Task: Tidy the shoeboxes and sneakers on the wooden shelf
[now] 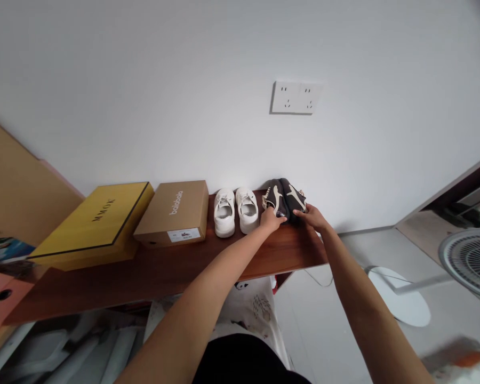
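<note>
A pair of dark brown sneakers with cream trim sits at the right end of the wooden shelf, the two shoes tilted against each other. My left hand grips the left shoe near its heel, thumb on the dark heel and the fingers partly hidden. On the other shoe of the pair, my right hand has its thumb at the heel and its fingers round the outer side. Just left of them stands a pair of white sneakers, side by side with toes toward the wall.
Further left on the shelf lie a brown shoebox and a yellow shoebox. A pink box is at the far left. Above the shelf is a wall socket; a fan stands at the right, its round white base on the floor.
</note>
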### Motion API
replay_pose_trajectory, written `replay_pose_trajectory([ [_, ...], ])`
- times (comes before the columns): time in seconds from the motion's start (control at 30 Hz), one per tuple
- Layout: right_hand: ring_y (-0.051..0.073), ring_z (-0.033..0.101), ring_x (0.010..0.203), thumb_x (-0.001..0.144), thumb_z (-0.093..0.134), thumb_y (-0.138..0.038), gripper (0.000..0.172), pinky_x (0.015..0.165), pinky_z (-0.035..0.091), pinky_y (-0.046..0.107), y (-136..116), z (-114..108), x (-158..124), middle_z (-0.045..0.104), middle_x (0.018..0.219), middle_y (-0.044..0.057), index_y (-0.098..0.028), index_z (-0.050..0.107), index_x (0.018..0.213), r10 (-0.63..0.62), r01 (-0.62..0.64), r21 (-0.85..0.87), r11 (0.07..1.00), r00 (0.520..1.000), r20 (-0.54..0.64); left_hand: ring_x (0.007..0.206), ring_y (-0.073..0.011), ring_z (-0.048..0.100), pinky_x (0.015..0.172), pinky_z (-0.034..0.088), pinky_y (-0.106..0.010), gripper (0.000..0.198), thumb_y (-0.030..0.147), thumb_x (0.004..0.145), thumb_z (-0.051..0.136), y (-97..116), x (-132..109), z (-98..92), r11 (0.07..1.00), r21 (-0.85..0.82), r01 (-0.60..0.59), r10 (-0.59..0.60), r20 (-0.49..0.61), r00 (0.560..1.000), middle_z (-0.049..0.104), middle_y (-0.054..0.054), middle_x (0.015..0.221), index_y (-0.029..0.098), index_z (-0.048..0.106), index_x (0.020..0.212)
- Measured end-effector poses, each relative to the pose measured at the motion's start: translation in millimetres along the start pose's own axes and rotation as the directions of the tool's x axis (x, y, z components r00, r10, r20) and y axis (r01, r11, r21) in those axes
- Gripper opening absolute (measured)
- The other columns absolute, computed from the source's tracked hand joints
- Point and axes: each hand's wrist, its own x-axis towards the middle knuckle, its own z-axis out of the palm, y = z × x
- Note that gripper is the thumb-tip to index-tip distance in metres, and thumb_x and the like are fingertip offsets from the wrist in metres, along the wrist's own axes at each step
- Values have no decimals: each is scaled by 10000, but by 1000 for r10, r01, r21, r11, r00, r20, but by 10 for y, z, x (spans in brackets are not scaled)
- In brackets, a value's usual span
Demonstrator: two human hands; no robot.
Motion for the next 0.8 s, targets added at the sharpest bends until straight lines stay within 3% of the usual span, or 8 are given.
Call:
replay_pose_trajectory([
  [0.1,254,685,915,722,777,-522,449,802,528,334,-125,-74,23,744,933,89,-165,646,960,-66,54,-370,927,998,-19,1158,-280,640,925,486,-332,464,372,782,789,114,9,-101,976,191,-108,105,28,994,685,-146,1211,160,594,1146],
  [0.2,271,687,905,748,769,-517,424,750,494,318,-289,-73,10,734,930,96,-193,630,984,-80,68,-726,685,997,18,1168,-295,639,949,488,-364,476,348,801,776,243,-3,-173,888,392,-239,207,123,971,686,-155,1208,158,581,1191],
  [0.3,290,689,932,783,737,-531,423,720,467,312,-433,15,-37,734,980,113,-215,613,1034,-62,105,-878,467,994,86,1170,-316,646,966,493,-392,477,286,808,769,340,-26,-185,804,522,-285,213,195,957,700,-184,1171,137,591,1224],
  [0.4,296,692,960,827,702,-506,395,747,457,320,-510,124,-83,733,1042,134,-208,596,1063,-57,154,-928,339,988,144,1179,-338,644,981,494,-411,454,204,795,764,393,-45,-159,784,559,-272,188,204,961,700,-223,1157,108,622,1215],
  [0.57,296,690,991,840,707,-451,383,820,445,337,-514,230,-90,727,1086,169,-179,592,1084,-75,214,-942,256,977,202,1183,-353,642,986,496,-422,407,143,793,736,413,-41,-120,786,555,-273,185,209,960,704,-235,1147,105,664,1192],
  [0.8,294,689,983,853,689,-383,337,836,436,347,-487,295,-48,728,1093,184,-158,604,1089,-63,247,-935,255,969,238,1174,-347,646,1000,483,-432,329,85,842,634,405,27,-27,809,524,-266,189,197,962,713,-231,1109,104,681,1168],
])
